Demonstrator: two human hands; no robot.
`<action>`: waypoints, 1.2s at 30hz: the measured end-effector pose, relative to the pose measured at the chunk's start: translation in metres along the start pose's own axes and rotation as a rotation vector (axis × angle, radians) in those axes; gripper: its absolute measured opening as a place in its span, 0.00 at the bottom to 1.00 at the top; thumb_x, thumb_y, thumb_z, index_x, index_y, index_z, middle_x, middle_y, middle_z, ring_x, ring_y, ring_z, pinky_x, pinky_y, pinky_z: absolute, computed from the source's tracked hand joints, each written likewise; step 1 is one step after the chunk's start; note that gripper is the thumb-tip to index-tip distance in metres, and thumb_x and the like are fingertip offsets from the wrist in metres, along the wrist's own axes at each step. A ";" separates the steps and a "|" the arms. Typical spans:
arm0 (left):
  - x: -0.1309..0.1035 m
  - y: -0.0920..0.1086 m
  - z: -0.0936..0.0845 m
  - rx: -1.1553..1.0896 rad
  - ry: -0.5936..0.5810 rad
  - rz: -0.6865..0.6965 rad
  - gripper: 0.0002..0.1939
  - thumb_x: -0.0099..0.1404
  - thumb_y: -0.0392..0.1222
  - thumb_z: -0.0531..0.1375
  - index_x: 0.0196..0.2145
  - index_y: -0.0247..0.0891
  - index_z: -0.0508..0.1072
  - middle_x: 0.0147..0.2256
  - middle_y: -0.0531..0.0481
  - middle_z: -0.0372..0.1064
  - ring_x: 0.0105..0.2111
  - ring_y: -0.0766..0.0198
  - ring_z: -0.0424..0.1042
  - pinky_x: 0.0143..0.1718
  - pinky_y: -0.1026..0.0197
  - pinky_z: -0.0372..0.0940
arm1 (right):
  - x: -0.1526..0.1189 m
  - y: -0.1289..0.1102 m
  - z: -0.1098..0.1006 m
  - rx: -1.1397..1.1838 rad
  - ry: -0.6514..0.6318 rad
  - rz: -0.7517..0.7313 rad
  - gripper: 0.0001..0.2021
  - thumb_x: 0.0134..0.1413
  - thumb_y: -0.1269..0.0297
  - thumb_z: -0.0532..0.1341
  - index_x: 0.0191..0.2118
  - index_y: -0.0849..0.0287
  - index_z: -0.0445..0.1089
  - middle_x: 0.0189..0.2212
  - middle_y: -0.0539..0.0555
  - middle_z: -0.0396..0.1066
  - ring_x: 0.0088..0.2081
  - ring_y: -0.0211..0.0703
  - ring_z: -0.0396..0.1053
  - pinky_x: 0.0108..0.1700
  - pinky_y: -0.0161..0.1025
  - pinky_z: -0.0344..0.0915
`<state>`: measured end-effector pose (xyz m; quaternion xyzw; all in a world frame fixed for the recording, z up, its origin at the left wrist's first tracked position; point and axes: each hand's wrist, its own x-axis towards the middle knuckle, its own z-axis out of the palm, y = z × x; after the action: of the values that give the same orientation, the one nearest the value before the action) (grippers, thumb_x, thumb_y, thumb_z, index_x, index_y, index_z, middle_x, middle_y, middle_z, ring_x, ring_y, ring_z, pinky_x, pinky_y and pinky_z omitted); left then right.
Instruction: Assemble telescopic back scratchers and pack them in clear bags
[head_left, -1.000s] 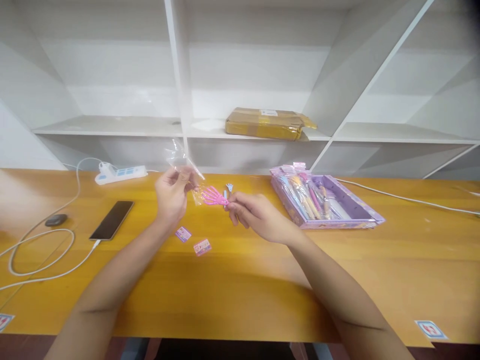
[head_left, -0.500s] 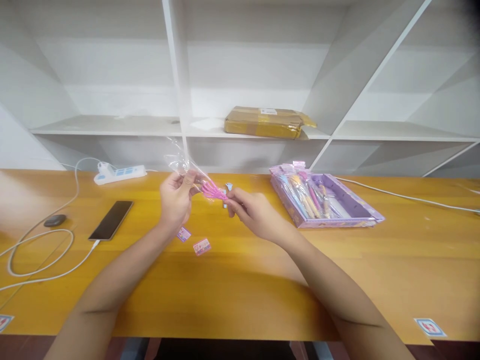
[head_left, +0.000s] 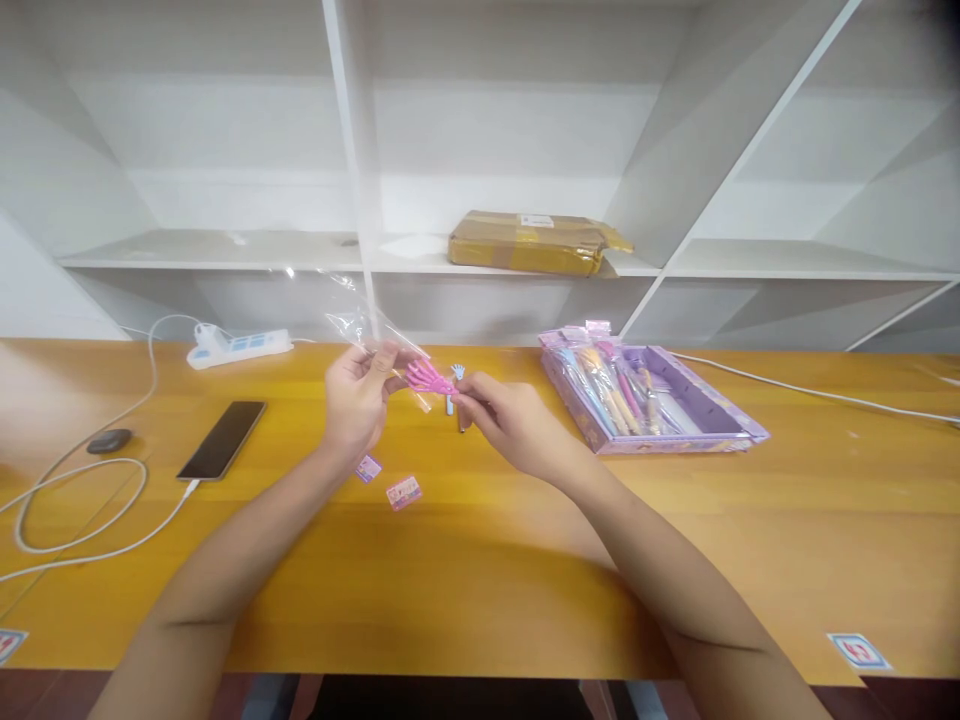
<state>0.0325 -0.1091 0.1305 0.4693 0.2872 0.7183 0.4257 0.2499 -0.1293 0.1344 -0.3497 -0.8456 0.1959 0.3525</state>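
"Film of clear, thin plastic point(head_left: 352, 322) rises from your left hand point(head_left: 356, 395) over an orange-brown wooden tabletop point(head_left: 450, 580). How are you gripping things?"

"Your left thumb and fingers pinch the film near its lower end, its loose part standing up before the white shelving point(head_left: 217, 246). Your right hand point(head_left: 510, 415) pinches the narrow end of a bright pink, hand-shaped plastic piece point(head_left: 429, 378), spread prongs pointing at your left fingers."

"Why hold them so?"

"The slim end likely gives your right fingertips the surest purchase, and the low pinch probably keeps the slippery film under control."

"Where is the pink piece, relative to you?"

"Directly between your hands, apparently above the tabletop. Whether its prong tips sit inside the film or only against it, the angle cannot tell you."

"And around it?"

"A pale blue stick with a small hand-shaped head point(head_left: 458, 372) shows just beyond, partly hidden. Nearer you lie a small purple printed card point(head_left: 368, 468) and a small pink printed card point(head_left: 404, 492), perhaps placed there to be out of your fingers' way. Off to your right, a lilac cardboard tray point(head_left: 724, 441) keeps slim items in clear wrappers point(head_left: 611, 390) together, likely for easy reach."
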 end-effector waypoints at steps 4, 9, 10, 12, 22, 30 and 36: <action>-0.006 -0.004 0.003 -0.008 -0.047 -0.033 0.20 0.60 0.55 0.77 0.34 0.36 0.78 0.33 0.49 0.80 0.33 0.65 0.81 0.38 0.63 0.78 | 0.002 0.006 0.002 0.102 0.042 0.039 0.12 0.78 0.49 0.55 0.53 0.52 0.65 0.30 0.48 0.76 0.29 0.41 0.70 0.36 0.38 0.63; -0.007 -0.008 0.004 -0.019 -0.085 -0.097 0.19 0.60 0.53 0.77 0.35 0.36 0.78 0.34 0.49 0.80 0.36 0.63 0.82 0.42 0.60 0.80 | 0.004 0.011 0.000 0.198 0.124 0.063 0.19 0.74 0.46 0.61 0.60 0.51 0.62 0.36 0.50 0.75 0.29 0.40 0.70 0.35 0.39 0.66; -0.007 -0.008 0.004 -0.023 -0.097 -0.111 0.19 0.60 0.53 0.77 0.35 0.36 0.79 0.35 0.48 0.80 0.37 0.62 0.83 0.43 0.59 0.80 | 0.004 0.011 -0.001 0.195 0.144 0.059 0.20 0.73 0.46 0.62 0.60 0.51 0.63 0.37 0.50 0.75 0.29 0.40 0.70 0.35 0.39 0.66; -0.006 -0.009 0.002 -0.029 -0.125 -0.135 0.19 0.60 0.54 0.77 0.37 0.36 0.80 0.36 0.47 0.81 0.38 0.60 0.83 0.43 0.57 0.81 | 0.004 0.010 -0.007 0.165 0.188 0.049 0.20 0.72 0.47 0.63 0.60 0.51 0.64 0.37 0.51 0.75 0.31 0.41 0.71 0.35 0.40 0.67; -0.001 0.001 0.000 -0.008 -0.109 -0.145 0.20 0.59 0.51 0.78 0.40 0.33 0.82 0.39 0.43 0.83 0.40 0.58 0.84 0.41 0.57 0.82 | -0.003 0.007 -0.034 0.101 0.173 0.061 0.22 0.70 0.45 0.65 0.60 0.50 0.67 0.38 0.52 0.76 0.28 0.39 0.68 0.33 0.40 0.67; -0.016 -0.014 0.008 -0.026 -0.194 -0.221 0.19 0.62 0.51 0.76 0.43 0.35 0.81 0.39 0.44 0.83 0.40 0.56 0.85 0.46 0.53 0.82 | 0.003 0.001 -0.007 0.201 0.257 0.122 0.23 0.68 0.40 0.65 0.55 0.52 0.69 0.30 0.49 0.71 0.28 0.42 0.71 0.33 0.41 0.67; -0.014 -0.015 0.008 -0.019 -0.217 -0.205 0.16 0.65 0.49 0.74 0.43 0.35 0.82 0.43 0.42 0.83 0.42 0.59 0.84 0.46 0.58 0.80 | 0.004 0.008 0.001 0.234 0.165 0.154 0.24 0.68 0.43 0.66 0.59 0.52 0.67 0.31 0.48 0.73 0.27 0.41 0.72 0.32 0.40 0.67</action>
<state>0.0473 -0.1143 0.1158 0.5083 0.2789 0.6190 0.5298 0.2508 -0.1211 0.1308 -0.3848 -0.7560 0.2902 0.4429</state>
